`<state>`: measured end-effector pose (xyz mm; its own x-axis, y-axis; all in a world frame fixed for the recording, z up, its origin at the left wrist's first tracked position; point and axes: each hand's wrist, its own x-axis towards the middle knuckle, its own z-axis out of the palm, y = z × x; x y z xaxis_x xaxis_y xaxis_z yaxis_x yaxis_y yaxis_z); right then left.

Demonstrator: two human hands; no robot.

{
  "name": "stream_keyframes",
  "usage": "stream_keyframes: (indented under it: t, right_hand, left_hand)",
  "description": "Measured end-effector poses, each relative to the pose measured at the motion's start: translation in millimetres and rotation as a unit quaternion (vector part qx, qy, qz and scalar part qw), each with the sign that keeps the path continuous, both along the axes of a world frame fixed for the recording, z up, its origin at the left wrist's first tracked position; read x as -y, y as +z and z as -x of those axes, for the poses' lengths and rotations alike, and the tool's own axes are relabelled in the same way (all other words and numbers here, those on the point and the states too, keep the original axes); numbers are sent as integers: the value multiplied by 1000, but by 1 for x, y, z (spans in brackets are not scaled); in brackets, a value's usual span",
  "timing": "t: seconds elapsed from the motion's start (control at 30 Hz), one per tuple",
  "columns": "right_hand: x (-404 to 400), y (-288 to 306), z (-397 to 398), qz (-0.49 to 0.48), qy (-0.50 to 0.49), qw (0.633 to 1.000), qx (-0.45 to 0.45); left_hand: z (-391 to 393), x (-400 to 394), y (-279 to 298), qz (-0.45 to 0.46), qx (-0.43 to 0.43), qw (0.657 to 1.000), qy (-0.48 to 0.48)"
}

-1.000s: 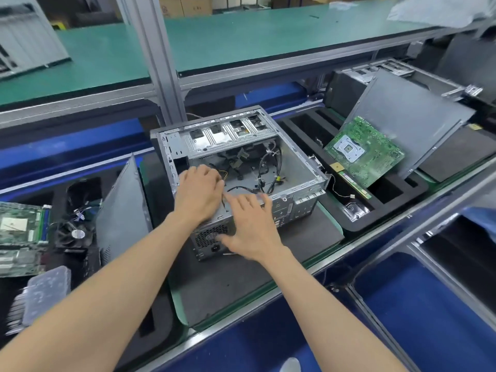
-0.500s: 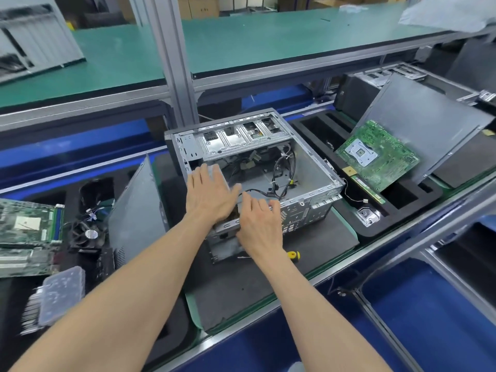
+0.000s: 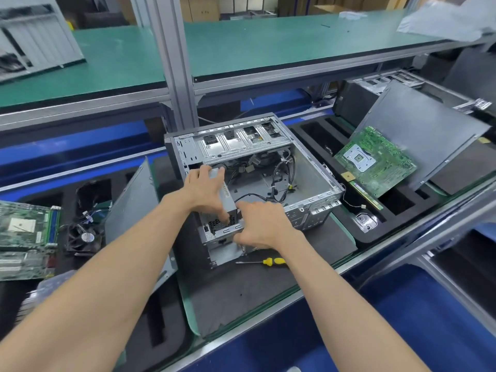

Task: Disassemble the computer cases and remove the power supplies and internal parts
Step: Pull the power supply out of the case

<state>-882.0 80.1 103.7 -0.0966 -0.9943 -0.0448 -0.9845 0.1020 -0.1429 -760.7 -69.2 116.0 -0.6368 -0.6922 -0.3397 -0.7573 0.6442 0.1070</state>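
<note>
Open sheet-metal computer case (image 3: 308, 183) on dark foam mat (image 3: 241, 291), left hand (image 3: 205, 190) and right hand (image 3: 259, 224) both gripping boxy grey power supply (image 3: 226, 194), perforated vent grille facing outward, yellow-handled screwdriver (image 3: 268, 261) beside

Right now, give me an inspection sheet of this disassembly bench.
Surface: dark mat on a green-edged bench, with the case on it.
Job's things: open computer case, side panel off; grey power supply at its near left corner, partly lifted.
Clutter: yellow-handled screwdriver on the mat by the case; fan and circuit boards in the left tray; green motherboard leaning on a grey panel at right.
Hands: left hand grips the power supply's top; right hand holds its near end.
Cables: black wires loose inside the case.
Surroundings: green shelf above; blue frame below.
</note>
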Motion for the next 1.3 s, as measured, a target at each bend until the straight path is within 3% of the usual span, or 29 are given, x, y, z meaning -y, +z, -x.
stream_keyframes:
  t: [0.17,0.43,0.7,1.0,1.3]
  right_hand:
    - [7,10,11,-77,-12,992,94]
    - [17,21,16,-61,-62,963,257]
    - [18,8,17,-5,-56,978,203]
    - [21,-4,18,5,-45,991,127]
    - [15,0,12,70,-24,990,123]
  left_hand:
    - [9,-1,0,18,-18,1000,-11]
    - [12,-6,5,16,-19,1000,3]
    - [3,-13,12,4,-64,998,8]
    - [8,-11,13,17,-58,998,4]
    - [2,-2,14,-33,-146,987,55]
